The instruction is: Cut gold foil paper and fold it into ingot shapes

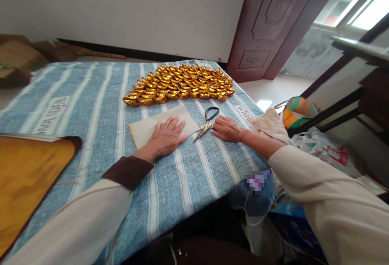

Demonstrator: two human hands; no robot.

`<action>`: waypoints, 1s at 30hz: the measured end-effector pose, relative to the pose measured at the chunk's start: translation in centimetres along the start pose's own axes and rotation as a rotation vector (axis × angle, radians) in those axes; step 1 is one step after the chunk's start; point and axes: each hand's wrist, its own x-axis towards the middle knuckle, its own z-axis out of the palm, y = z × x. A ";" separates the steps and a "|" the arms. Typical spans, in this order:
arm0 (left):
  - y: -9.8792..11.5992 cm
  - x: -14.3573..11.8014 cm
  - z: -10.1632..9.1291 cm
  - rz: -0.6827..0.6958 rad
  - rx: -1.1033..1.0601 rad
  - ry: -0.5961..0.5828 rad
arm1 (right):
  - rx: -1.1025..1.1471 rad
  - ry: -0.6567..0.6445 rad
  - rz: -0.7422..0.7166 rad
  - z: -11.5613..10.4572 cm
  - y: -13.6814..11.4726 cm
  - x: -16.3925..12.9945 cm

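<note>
**Hands, paper sheet and scissors on the striped cloth: hazards on hand**

1. Left hand [165, 137]. You have it flat, fingers spread, palm down on the near half of the paper sheet [164, 125]. It grips nothing; it only presses. Risk: the sheet lies on soft cloth, so if your palm slides it will likely drag the sheet and crease it.

2. Right hand [227, 129]. It rests on the cloth, fingers loosely extended, fingertips just beside the scissors [207, 122], perhaps touching them near the pivot; contact cannot be told for certain. It closes on nothing.

3. Scissors. They are dark-handled, lying flat, the blade tips pointing toward the sheet's right edge and toward your left hand. Risk: a careless pick-up could sweep the points across the sheet or your left fingers.

4. Paper sheet. It is pale, rectangular, and lies between your hands and the gold pile, with a yellow edge showing at its left side.

5. Gold paper ingots [182, 84]. These are many folded pieces, packed in rows at the far side, well apart from both hands. Risk: a tug on the striped tablecloth [91, 107] could topple the rows.

6. Gold foil stack [27, 176]. It sits at your left, near your left sleeve, which could brush it.

7. Knitted cloth [270, 125]. It lies at the table's right edge, beside your right wrist, and could be nudged off.
</note>
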 end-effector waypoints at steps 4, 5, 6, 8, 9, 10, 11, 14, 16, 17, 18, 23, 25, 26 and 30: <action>0.0 0.0 0.0 -0.004 -0.001 -0.004 | 0.011 0.000 0.031 0.3 0.1 0.1; 0.1 0.0 0.0 -0.004 0.000 -0.004 | 0.014 -0.003 0.040 0.4 0.1 0.2; 0.1 0.0 0.0 -0.004 0.000 -0.005 | 0.016 -0.006 0.048 0.4 0.1 0.4; 0.1 0.0 0.0 0.000 -0.002 -0.009 | 0.021 -0.017 0.060 0.4 0.1 0.6; 0.0 0.0 0.1 0.003 -0.003 -0.008 | 0.024 -0.024 0.065 0.3 0.1 0.7; 0.0 0.0 0.2 0.007 -0.002 -0.004 | 0.030 -0.032 0.068 0.2 0.1 0.8; 0.0 0.0 0.3 0.011 -0.001 0.003 | 0.036 -0.041 0.072 0.1 0.1 0.9; -0.1 0.0 0.5 0.016 0.007 0.026 | 0.058 -0.077 0.085 -0.3 0.2 1.1; -0.1 -0.1 0.5 0.016 0.010 0.028 | 0.072 -0.104 0.105 -0.5 0.2 1.3; -0.1 -0.1 0.4 0.014 0.011 0.026 | 0.077 -0.118 0.121 -0.6 0.2 1.4; -0.1 -0.1 0.4 0.012 0.011 0.024 | 0.081 -0.131 0.142 -0.8 0.2 1.5; 0.0 -0.1 0.0 0.012 0.058 0.035 | 0.071 -0.190 0.346 -1.6 -1.2 2.5; -0.2 0.0 0.0 0.011 0.085 0.036 | 0.056 -0.197 0.468 -1.8 -2.3 3.0; -0.4 0.1 0.0 0.012 0.093 0.041 | 0.052 -0.199 0.525 -1.9 -2.8 3.3; -1.0 0.6 0.2 0.023 0.129 0.058 | 0.049 -0.184 0.711 -2.2 -4.4 4.1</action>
